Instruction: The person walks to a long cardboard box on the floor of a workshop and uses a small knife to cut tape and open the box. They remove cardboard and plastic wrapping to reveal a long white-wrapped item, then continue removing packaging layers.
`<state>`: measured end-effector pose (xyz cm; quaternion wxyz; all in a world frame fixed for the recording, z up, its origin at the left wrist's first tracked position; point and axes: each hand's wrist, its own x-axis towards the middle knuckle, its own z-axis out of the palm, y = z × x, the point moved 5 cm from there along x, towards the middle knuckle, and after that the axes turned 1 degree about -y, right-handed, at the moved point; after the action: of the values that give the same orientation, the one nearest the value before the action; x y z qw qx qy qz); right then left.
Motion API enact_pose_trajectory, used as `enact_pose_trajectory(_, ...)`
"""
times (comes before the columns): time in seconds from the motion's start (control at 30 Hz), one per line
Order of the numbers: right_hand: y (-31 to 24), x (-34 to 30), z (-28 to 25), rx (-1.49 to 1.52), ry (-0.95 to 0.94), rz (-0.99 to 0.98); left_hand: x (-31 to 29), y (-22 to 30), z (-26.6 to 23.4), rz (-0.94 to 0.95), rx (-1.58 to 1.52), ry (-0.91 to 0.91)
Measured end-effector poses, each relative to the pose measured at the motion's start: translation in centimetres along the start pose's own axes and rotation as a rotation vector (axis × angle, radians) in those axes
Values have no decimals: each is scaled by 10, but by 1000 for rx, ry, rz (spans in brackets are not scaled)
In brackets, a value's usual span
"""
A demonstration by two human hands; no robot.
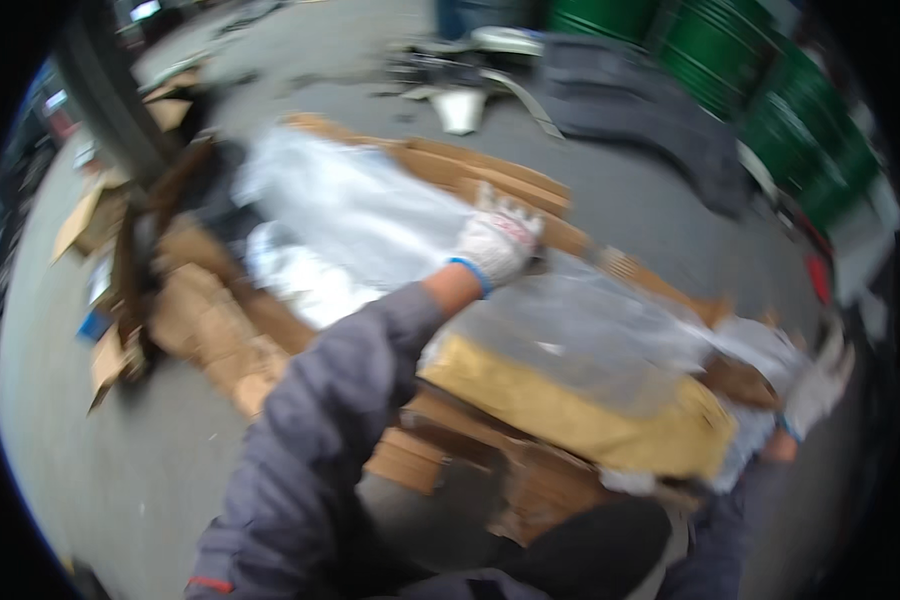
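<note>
My left hand (498,242), in a white knit glove with a blue cuff, is over the middle of a long cardboard box opened out on the floor. Its fingers look spread near the far cardboard edge (490,175), beside clear plastic sheeting (590,310). My right hand (820,385), gloved the same way and smeared by motion, is past the right end of the package with its fingers stretched out. A yellow-tan wrapped slab (570,405) lies partly under the sheeting. Silvery-white wrapping (350,210) covers the left part.
Torn cardboard (210,310) lies to the left, near a grey post (115,100). Green drums (715,50) stand at the far right, with a dark moulded panel (640,110) in front of them. White and dark loose parts (460,105) lie on the floor behind the box.
</note>
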<state>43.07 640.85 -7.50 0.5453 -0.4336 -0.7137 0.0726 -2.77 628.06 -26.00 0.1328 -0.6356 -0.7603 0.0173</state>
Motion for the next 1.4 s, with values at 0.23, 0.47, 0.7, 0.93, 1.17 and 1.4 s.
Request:
enact_pose_trajectory(0.23, -44, -103, 178, 98, -521, 183, -78, -50, 10, -95, -250, 12)
enact_pose_trajectory(0.47, -113, -113, 348, -200, -968, -152, -71, -47, 29, -136, -708, -346)
enact_pose_trajectory(0.7, -80, -161, 412, -194, -991, -64, -94, -88, 60, -244, -722, -439)
enact_pose_trajectory(0.93, -83, -172, 397, -101, -1056, 48, -111, -101, 69, -254, -733, -526)
enact_pose_trajectory(1.17, -139, -200, 384, 264, -1285, 299, -92, -65, 47, -521, -1454, -544)
enact_pose_trajectory(1.4, -156, -236, 396, 335, -1486, 236, -95, -53, 63, -426, -1671, -676)
